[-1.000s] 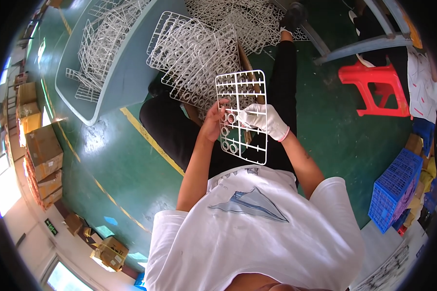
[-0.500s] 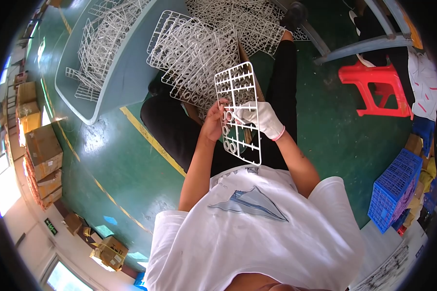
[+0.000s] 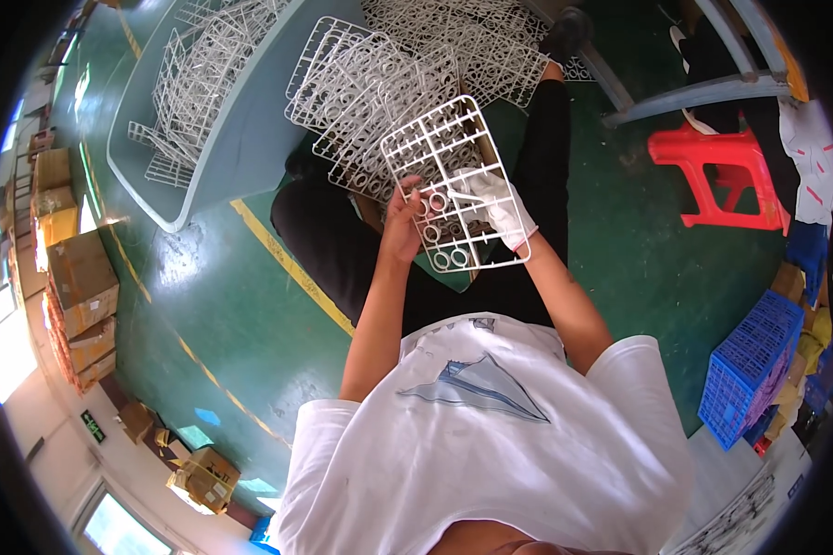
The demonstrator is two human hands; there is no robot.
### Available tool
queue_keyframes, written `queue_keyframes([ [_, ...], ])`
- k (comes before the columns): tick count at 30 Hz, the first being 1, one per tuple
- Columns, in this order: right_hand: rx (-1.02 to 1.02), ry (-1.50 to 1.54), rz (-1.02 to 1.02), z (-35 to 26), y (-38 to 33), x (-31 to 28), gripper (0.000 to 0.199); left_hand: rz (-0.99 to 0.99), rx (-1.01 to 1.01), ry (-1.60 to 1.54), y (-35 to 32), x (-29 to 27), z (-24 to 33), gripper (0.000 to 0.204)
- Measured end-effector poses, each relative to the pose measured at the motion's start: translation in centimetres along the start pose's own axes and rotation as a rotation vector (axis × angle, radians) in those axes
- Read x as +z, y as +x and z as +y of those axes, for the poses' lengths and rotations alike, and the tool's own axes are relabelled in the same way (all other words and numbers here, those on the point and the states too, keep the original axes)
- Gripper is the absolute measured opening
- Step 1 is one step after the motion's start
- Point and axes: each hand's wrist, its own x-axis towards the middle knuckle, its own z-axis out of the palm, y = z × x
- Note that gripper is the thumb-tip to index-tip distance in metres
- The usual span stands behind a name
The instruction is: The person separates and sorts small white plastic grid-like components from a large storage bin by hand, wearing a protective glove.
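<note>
A green floor point(image 3: 657, 277) fills the room, a yellow line point(image 3: 292, 268) crossing it left of centre. Cardboard boxes point(image 3: 81, 287) are stacked along the left side of the frame, while a red stool point(image 3: 722, 148) stands at the upper right and a blue crate point(image 3: 750, 365) at the lower right. A grey tub point(image 3: 241, 120) at the upper left holds a tangle of white grids; beside it, toward the top centre, lies a big pile of similar grids point(image 3: 370, 102).

Near the middle of the picture, in front of that pile, the person holds up one white plastic grid point(image 3: 447, 182), tilted with its top leaning left. A few rings sit in its lower left part. The bare left hand point(image 3: 403, 217) grips the left edge, thumb and fingers bent around it in a narrow hold, the forearm rising steeply from the white sleeve. The right hand point(image 3: 498, 205), in a white glove, reaches in from the right, its forearm slanting up and leftward, partly behind the grid's right edge. Its fingers point at the middle bars; whether they pinch anything, I cannot tell.
</note>
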Motion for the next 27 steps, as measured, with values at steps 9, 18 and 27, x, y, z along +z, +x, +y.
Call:
queue_keyframes([
  [9, -0.141, -0.117, -0.126, -0.4, -0.7, -0.7, 0.039, 0.074, -0.001, 0.037, 0.2, -0.3, -0.3, 0.027],
  [18, -0.259, -0.596, -0.069, -1.9, -1.1, 1.2, 0.028, 0.073, -0.051, 0.008, -0.1, -0.9, -0.7, 0.031],
  [27, -0.668, -0.587, -0.060, 0.5, 0.4, 0.3, 0.034, 0.040, -0.013, -0.074, 0.0, -1.0, -0.9, 0.031],
])
